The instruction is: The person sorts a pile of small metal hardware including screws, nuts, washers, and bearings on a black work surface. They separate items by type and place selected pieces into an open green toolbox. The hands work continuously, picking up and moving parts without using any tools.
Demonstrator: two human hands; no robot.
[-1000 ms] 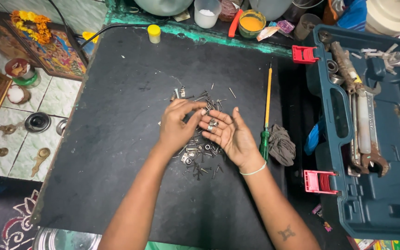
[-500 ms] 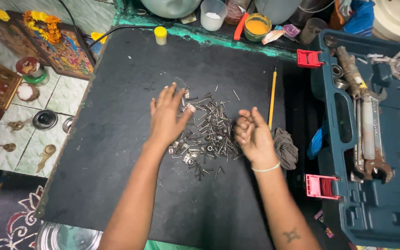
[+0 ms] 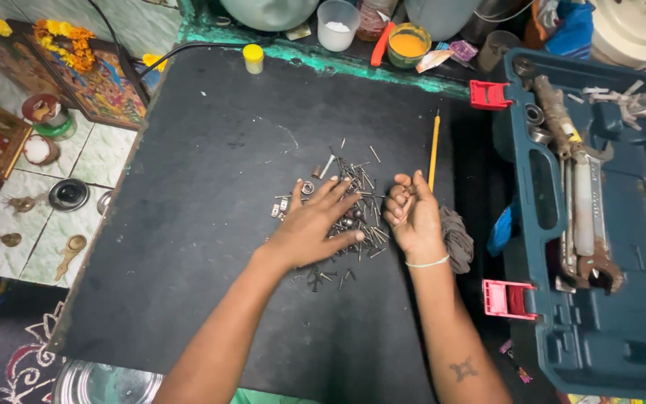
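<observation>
A pile of small nails, screws and nuts (image 3: 355, 182) lies in the middle of a black mat (image 3: 188, 224). My left hand (image 3: 314, 226) rests flat on the pile's near side with its fingers spread, holding nothing. My right hand (image 3: 413, 215) hovers just right of the pile, curled into a fist around small metal pieces from the pile; the fingers hide them. A yellow-shafted screwdriver (image 3: 434, 150) lies behind the right hand, which covers its handle end.
A grey rag (image 3: 457, 238) lies right of my right hand. An open blue toolbox (image 3: 622, 322) with rusty wrenches (image 3: 588, 224) and red latches (image 3: 505, 298) fills the right side. Cups, a yellow-capped bottle (image 3: 253, 57) and an orange-paste pot (image 3: 408, 43) line the back edge.
My right palm was open with metal bits in it, then closed into a fist and moved right. My left hand left the right palm and spread out over the pile.
</observation>
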